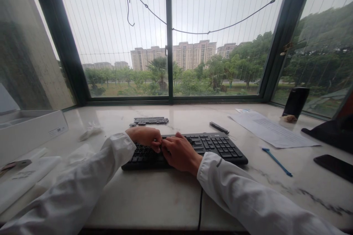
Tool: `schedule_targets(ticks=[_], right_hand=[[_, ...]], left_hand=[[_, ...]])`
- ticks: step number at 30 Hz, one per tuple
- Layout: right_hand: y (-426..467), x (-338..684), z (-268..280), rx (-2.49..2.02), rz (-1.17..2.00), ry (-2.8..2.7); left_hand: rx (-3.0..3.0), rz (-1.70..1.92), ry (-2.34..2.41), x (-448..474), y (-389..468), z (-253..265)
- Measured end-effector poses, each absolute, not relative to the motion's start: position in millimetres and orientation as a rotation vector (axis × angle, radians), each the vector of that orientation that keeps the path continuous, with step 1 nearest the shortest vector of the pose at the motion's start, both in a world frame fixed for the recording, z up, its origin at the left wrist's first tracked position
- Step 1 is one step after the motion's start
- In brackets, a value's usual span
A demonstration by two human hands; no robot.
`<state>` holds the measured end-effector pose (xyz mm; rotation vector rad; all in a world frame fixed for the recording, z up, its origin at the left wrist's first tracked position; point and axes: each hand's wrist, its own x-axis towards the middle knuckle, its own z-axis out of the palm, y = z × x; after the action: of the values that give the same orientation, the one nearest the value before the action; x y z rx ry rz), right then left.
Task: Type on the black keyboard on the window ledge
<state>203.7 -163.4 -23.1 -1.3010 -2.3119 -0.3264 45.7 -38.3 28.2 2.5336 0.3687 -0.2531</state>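
Note:
A black computer keyboard [234,156] lies on the marble-patterned surface, its number pad to the right. Several key positions at its left end look bare, without caps. Over its middle, my left hand [146,137] is closed, the fingers bent down toward the keys. My right hand [179,152] meets it there, its fingers curled and pressed together. Whatever sits between the fingertips is too small and hidden to make out. Behind the keyboard, loose dark keycaps [151,120] are laid out in tight rows.
A short dark bar [219,127] lies behind the number pad. To the right are a blue stick-like tool [277,162], printed paper [268,130], a phone [333,167] and an upright black object [295,102]. An open white box [52,126] stands left. A cable [200,209] runs frontward.

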Motion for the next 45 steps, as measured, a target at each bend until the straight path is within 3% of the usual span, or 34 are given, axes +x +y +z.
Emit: schedule_targets(ticks=[11, 14, 20, 24, 28, 34, 45], right_hand=[[-163, 203, -23, -1.313, -0.364, -2.314], [-163, 203, -22, -1.31, -0.357, -2.32], [-163, 202, -19, -1.313, -0.4, -2.342], [-163, 203, -18, -1.294, -0.432, -2.355], [-164, 204, -18, -1.295, -0.41, -2.367], [-163, 207, -19, -1.263, -0.449, -2.362], [-163, 207, -20, -1.259, -0.475, -2.337]], left_hand=[[2.302, -0.129, 0.42, 33, -39, 13], [2.293, 0.056, 0.44, 24, -23, 5], [2.651, 0.695, 1.244, -2, 12, -6], [2.764, 0.536, 1.692, -14, 17, -11], [2.88, 0.373, 1.797, -14, 26, -11], [3.031, 0.131, 1.75, -2, 44, -4], [3.194, 0.045, 1.52, 14, 42, 4]])
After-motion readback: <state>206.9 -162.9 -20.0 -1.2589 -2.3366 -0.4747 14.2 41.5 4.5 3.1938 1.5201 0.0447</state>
